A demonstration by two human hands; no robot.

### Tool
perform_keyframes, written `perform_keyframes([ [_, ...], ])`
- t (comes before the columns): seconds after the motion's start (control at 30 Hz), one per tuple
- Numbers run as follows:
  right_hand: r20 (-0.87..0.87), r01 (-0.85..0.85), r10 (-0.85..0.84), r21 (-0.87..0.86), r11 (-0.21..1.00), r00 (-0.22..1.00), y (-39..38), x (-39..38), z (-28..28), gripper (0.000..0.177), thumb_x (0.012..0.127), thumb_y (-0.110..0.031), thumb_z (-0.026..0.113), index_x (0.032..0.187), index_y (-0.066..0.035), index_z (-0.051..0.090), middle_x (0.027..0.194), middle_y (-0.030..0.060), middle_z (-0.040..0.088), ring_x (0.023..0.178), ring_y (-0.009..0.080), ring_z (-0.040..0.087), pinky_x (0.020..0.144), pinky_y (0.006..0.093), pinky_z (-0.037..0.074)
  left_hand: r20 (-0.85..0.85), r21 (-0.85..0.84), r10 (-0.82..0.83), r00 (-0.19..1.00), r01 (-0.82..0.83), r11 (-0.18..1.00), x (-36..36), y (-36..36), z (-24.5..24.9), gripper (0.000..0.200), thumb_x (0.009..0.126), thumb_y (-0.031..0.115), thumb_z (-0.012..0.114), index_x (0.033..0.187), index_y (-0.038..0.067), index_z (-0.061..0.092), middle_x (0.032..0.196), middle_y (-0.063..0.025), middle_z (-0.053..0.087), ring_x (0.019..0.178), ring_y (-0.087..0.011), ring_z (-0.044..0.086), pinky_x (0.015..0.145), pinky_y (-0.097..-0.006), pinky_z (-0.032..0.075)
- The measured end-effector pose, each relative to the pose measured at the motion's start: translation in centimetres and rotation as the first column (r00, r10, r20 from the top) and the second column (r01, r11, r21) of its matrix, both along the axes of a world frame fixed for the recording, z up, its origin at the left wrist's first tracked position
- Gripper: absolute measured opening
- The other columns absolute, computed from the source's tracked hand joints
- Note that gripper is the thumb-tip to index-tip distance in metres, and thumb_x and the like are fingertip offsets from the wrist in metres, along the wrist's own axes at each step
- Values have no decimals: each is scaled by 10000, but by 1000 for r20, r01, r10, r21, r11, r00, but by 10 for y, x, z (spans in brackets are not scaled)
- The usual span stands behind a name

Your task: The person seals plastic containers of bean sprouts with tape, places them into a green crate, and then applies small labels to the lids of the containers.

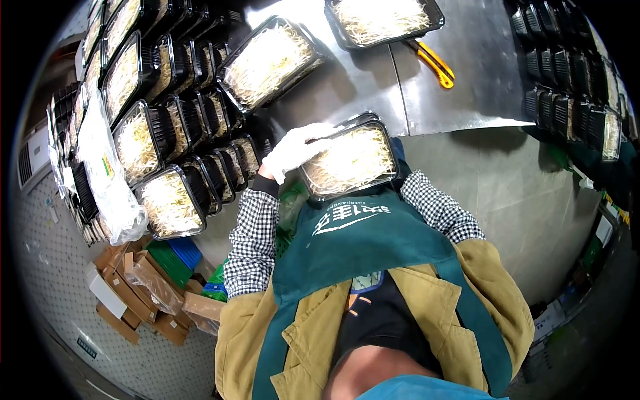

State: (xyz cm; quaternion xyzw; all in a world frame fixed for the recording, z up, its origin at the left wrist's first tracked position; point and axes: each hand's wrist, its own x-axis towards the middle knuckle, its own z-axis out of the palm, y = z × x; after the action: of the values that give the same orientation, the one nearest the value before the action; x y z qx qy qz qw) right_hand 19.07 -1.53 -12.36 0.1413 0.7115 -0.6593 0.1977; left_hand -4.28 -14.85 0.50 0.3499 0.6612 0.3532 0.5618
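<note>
My left hand (298, 151), in a white glove, grips the left side of a black plastic tray of bean sprouts (351, 160). The tray is tilted in front of my green apron (360, 233), and its top looks shiny, like clear film. My right sleeve (440, 205) reaches toward the tray's right side, but the right hand itself is hidden behind the tray. Beyond, on the metal table (360, 83), lie another sprout tray (270, 63) and a further one (380, 20) at the top edge.
Stacked sprout trays (170, 200) form a wall on the left, with a clear plastic bag (110, 170) hanging there. A yellow box cutter (435, 65) lies on the table. More stacked trays (567, 87) stand at the right. Cardboard boxes (143, 287) are on the floor at lower left.
</note>
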Motion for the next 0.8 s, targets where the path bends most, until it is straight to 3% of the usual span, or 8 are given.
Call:
perform_keyframes([
  [0.17, 10, -13, 14, -87, 996, 1000, -3, -9, -9, 440, 948, -167, 545, 1349, 0, 476, 1298, 85, 559, 1121, 139, 541, 982, 271, 422, 205, -95, 15, 979, 5, 996, -16, 9, -2, 433, 887, 166, 615, 1298, 45, 556, 1291, -102, 589, 1172, -185, 533, 1041, -316, 378],
  [0.27, 30, -34, 44, -293, 955, 999, -8, 1, 1, 440, 949, -172, 550, 1348, 0, 480, 1287, 79, 569, 1107, 132, 550, 973, 267, 431, 200, -48, -35, 979, 45, 998, -18, 1, 23, 430, 864, 168, 628, 1275, 51, 581, 1299, -104, 585, 1197, -198, 527, 1051, -324, 374],
  [0.43, -13, -168, 212, -656, 736, 977, 24, 0, 37, 439, 950, -179, 558, 1344, 0, 486, 1269, 70, 585, 1085, 119, 567, 959, 259, 446, -1, 267, -294, 956, 284, 921, 21, -2, 63, 397, 878, 212, 596, 1250, 74, 609, 1303, -160, 563, 1199, -321, 525, 1025, -386, 403],
  [0.53, 46, -119, 218, -722, 682, 975, 49, -23, 52, 430, 952, -190, 561, 1329, 9, 502, 1227, 62, 615, 1050, 106, 584, 938, 253, 459, 1, 326, -238, 971, 225, 918, 37, -5, 71, 406, 862, 234, 571, 1249, 125, 621, 1304, -151, 560, 1190, -325, 526, 1014, -407, 402],
  [0.57, 175, -42, 256, -744, 667, 951, 54, -24, 49, 448, 943, -248, 584, 1309, 4, 527, 1195, 71, 631, 1031, 99, 592, 918, 248, 466, -180, 310, -256, 950, 302, 902, 42, -5, 75, 409, 845, 199, 569, 1245, 134, 624, 1292, -138, 571, 1167, -322, 536, 1008, -400, 411],
  [0.67, 522, 242, 305, -738, 630, 797, 63, -48, 82, 428, 927, -310, 610, 1225, -3, 599, 1140, 62, 654, 973, 99, 611, 871, 233, 481, -195, 271, -245, 950, 292, 917, 48, -7, 82, 370, 882, 209, 588, 1234, 99, 620, 1297, -139, 568, 1205, -307, 516, 1017, -392, 399],
  [0.73, 549, 241, 194, -621, 746, 813, 52, -58, 56, 315, 919, -288, 632, 1050, -3, 659, 982, 31, 685, 780, 72, 629, 693, 206, 525, -190, 219, -230, 955, 269, 938, 50, -5, 89, 368, 880, 205, 589, 1230, 99, 622, 1283, -140, 577, 1190, -310, 528, 1018, -391, 401],
  [0.8, 609, 237, 274, -625, 744, 744, 63, -79, 48, 232, 913, -236, 642, 966, -12, 671, 984, 44, 684, 828, 87, 624, 754, 245, 533, -151, 166, -203, 967, 227, 959, 50, -2, 92, 367, 879, 203, 588, 1229, 98, 622, 1275, -144, 582, 1186, -316, 529, 1020, -392, 400],
])
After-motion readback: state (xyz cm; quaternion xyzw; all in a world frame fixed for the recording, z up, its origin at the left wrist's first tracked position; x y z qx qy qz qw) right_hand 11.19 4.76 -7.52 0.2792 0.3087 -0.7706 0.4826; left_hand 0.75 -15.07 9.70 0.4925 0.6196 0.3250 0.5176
